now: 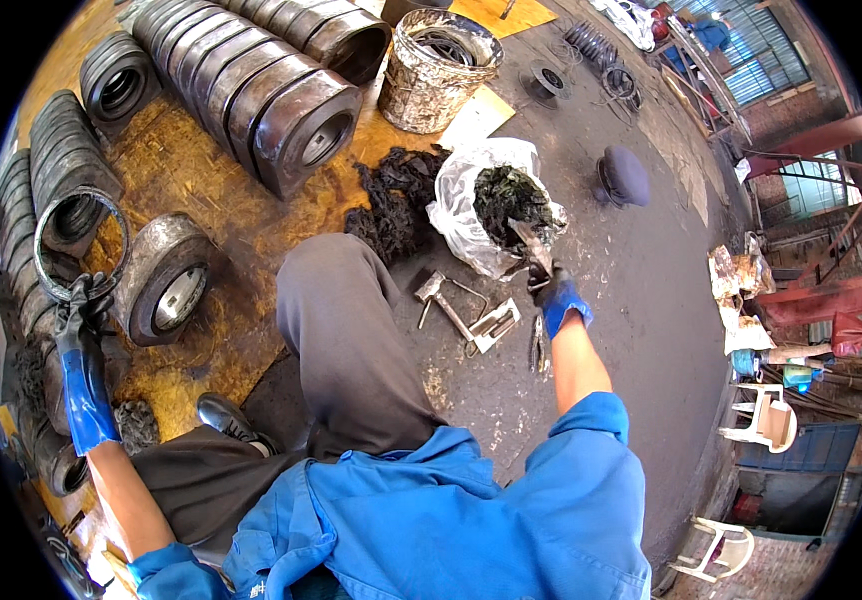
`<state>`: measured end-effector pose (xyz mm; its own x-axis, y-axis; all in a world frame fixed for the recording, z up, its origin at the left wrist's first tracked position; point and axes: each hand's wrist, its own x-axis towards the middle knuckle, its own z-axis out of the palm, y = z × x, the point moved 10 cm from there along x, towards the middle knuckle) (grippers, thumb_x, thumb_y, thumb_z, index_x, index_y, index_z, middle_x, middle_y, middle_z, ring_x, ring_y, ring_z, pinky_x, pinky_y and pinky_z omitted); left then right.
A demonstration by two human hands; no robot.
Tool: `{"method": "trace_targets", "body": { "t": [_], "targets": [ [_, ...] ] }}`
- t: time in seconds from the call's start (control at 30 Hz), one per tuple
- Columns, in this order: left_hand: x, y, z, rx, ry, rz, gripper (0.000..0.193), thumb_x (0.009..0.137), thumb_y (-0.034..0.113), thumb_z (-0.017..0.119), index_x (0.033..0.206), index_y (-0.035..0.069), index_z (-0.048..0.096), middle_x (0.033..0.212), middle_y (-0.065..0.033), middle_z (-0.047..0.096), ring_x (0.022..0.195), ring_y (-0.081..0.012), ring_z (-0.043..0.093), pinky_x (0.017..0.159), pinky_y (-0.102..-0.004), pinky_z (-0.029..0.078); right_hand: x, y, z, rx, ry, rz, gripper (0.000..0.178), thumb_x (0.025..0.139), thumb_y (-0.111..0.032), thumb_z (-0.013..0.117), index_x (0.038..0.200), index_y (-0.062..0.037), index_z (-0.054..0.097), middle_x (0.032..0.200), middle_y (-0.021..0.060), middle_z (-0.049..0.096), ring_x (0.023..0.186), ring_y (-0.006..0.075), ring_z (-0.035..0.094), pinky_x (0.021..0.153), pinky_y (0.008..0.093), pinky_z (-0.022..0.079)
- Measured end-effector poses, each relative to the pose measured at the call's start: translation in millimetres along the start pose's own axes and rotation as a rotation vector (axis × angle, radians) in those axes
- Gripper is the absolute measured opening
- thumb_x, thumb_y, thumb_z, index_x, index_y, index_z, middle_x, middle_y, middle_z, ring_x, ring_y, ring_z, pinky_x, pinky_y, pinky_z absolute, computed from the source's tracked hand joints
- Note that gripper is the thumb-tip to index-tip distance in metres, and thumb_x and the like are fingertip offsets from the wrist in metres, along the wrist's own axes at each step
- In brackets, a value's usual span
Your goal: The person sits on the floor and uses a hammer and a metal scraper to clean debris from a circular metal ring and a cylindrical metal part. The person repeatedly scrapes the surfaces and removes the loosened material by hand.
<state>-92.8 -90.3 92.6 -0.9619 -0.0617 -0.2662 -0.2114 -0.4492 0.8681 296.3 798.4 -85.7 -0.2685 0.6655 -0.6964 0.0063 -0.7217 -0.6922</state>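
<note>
My left hand (81,315), in a blue and black glove, has its fingers closed on the lower edge of a metal ring (39,252), held upright beside a thick wheel-like part (166,285). In my right hand (556,298), gloved the same way, is a flat-bladed scraper (532,248). Its blade reaches into dark, greasy matter (507,205) inside a clear plastic bag (461,205) that lies open on the ground. The far end of the blade is partly hidden in that matter.
A pile of black rags (396,205) lies left of the bag. Near my knee is a metal hand tool (466,315). Rows of dark cylindrical parts (251,95) and a stained bucket (438,75) stand beyond. A round dark stool (622,177) is at right.
</note>
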Motion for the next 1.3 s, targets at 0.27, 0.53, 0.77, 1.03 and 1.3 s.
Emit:
{"method": "trace_targets", "body": {
  "t": [0.27,0.53,0.77,1.03,1.3],
  "targets": [
    [-10.5,6.6,21.4,-0.035,-0.010,0.019,0.050,0.104,0.033,0.049,0.143,0.001,0.046,0.138,-0.0096,0.055,0.124,-0.0198,0.052,0.109,-0.0318,0.037,-16.1,68.5,-87.4,0.331,-0.074,0.065,0.032,0.099,-0.035,0.052,0.101,-0.0075,0.067,0.080,0.0084,0.069,0.063,0.0232,0.060,0.057,0.0342,0.050],
    [4.2,1.9,22.8,0.043,-0.068,0.029,0.044,0.103,0.030,0.052,0.137,0.002,0.052,0.131,-0.0093,0.059,0.116,-0.0189,0.056,0.102,-0.0316,0.042,-30.6,73.1,-122.8,0.350,-0.287,0.158,0.041,0.100,-0.041,0.048,0.106,-0.0066,0.070,0.090,0.0098,0.073,0.080,0.0292,0.069,0.061,0.0380,0.054],
    [18.5,-4.1,33.5,0.104,-0.124,0.034,0.039,0.102,0.028,0.055,0.131,0.002,0.057,0.124,-0.0090,0.063,0.109,-0.0182,0.060,0.096,-0.0314,0.046,-36.9,59.5,-174.9,0.229,-0.141,-0.010,0.053,0.096,-0.057,0.048,0.112,-0.0093,0.066,0.069,0.0014,0.063,0.053,0.0157,0.049,0.048,0.0305,0.040],
    [54.2,9.3,38.2,0.297,-0.220,0.115,0.033,0.101,0.025,0.058,0.125,0.003,0.062,0.117,-0.0086,0.067,0.101,-0.0173,0.064,0.090,-0.0312,0.052,-50.9,31.5,-35.5,0.118,-0.312,-0.091,0.044,0.094,-0.054,0.054,0.101,-0.0127,0.065,0.072,0.0002,0.062,0.060,0.0169,0.052,0.051,0.0318,0.039],
    [21.7,46.8,90.5,0.230,-0.144,0.225,0.019,0.097,0.014,0.064,0.108,0.000,0.068,0.100,-0.0125,0.073,0.085,-0.0194,0.070,0.075,-0.0313,0.058,-167.3,-54.3,232.5,0.184,-0.533,-0.246,0.040,0.094,-0.051,0.057,0.107,-0.0132,0.062,0.085,-0.0001,0.065,0.062,0.0118,0.052,0.049,0.0298,0.042]
  ]
}}
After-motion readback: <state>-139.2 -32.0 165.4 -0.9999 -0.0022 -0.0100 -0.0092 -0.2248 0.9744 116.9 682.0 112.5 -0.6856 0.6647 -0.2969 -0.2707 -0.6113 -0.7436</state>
